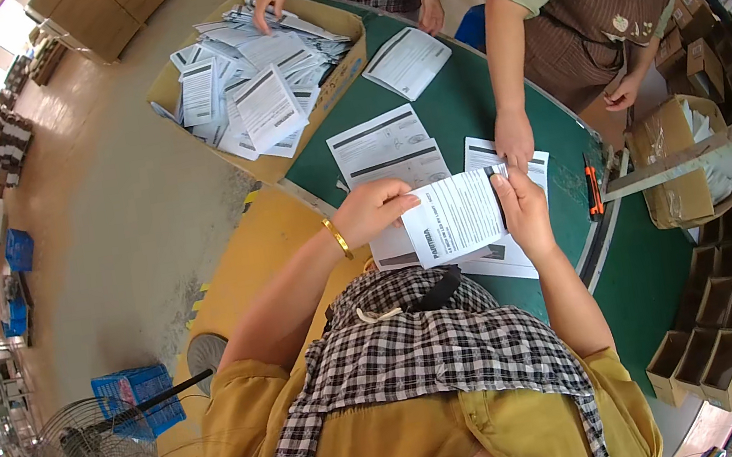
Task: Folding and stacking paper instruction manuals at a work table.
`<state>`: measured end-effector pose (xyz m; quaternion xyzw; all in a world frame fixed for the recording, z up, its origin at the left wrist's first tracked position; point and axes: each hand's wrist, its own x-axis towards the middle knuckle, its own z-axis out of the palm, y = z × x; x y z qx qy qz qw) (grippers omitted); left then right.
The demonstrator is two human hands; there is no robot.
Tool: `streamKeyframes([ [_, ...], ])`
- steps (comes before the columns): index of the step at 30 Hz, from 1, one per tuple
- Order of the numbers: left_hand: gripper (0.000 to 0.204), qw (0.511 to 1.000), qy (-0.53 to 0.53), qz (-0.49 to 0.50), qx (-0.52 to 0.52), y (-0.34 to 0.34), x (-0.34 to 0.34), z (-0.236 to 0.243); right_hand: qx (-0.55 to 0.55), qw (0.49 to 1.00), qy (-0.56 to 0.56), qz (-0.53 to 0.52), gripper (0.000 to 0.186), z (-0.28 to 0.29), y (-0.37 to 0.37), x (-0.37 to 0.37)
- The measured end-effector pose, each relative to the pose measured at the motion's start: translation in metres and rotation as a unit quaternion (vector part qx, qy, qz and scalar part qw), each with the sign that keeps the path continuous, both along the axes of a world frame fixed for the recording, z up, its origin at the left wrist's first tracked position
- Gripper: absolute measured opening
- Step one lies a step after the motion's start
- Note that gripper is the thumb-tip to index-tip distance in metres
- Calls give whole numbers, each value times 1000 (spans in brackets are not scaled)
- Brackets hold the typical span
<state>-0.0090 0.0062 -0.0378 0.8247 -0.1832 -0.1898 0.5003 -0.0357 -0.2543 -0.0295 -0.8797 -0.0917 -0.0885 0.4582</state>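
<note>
Between my two hands is a folded printed leaflet point(459, 216), white with dark print, held up over the table's near edge. My left hand point(373, 212), with a gold bangle at the wrist, pinches its left edge. My right hand point(525, 212) grips the right edge, thumb on top. Under and beyond it, unfolded printed sheets point(384, 142) lie on the green table point(460, 99). Another sheet stack point(480, 153) lies to the right, where a co-worker's hand point(513, 138) reaches down close to my right hand.
A cardboard box point(336, 91) heaped with folded leaflets stands at far left, another person's hand point(270, 4) in it. One folded leaflet point(407, 61) lies beyond the sheets. An orange-black cutter point(592, 187) rests at right, near small open cartons point(722, 360). A fan point(91, 449) stands at lower left.
</note>
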Motion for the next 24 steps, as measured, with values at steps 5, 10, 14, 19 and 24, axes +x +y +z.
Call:
streamKeyframes([
  [5, 21, 996, -53, 56, 46, 19, 5, -11, -45, 993, -18, -109, 28, -25, -2, 15],
  [10, 39, 952, -65, 300, 6, 155, 58, 17, -160, 984, 4, 75, 25, -73, -54, -4],
  [14, 49, 933, -108, 279, 201, 126, 48, 29, -266, 939, -120, 181, 36, -93, -26, -32],
  [19, 51, 937, -304, -47, 166, 0, -32, -43, -178, 971, -30, 159, 32, -95, -3, -9],
  [24, 41, 969, -53, 11, 239, -14, -22, -34, 4, 999, -17, 39, 33, -80, -7, 6],
])
